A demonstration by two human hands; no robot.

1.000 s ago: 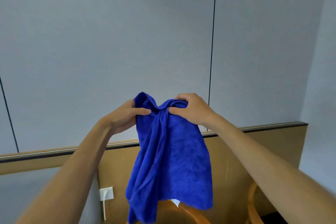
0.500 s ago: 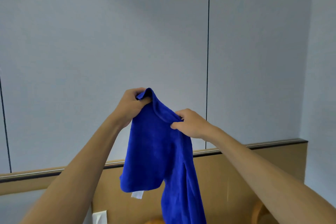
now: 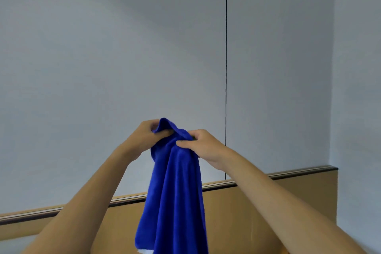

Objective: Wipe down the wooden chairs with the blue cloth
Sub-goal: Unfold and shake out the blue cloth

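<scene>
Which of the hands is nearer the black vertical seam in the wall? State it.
Right. The right hand grips the blue cloth just left of the seam, almost under it; the left hand pinches the cloth's top edge further left, the cloth between them.

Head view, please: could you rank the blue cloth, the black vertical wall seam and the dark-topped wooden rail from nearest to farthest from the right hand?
From the right hand:
1. Blue cloth, gripped at its top edge.
2. Black vertical wall seam, just right, behind.
3. Dark-topped wooden rail, lower down on the wall.
</scene>
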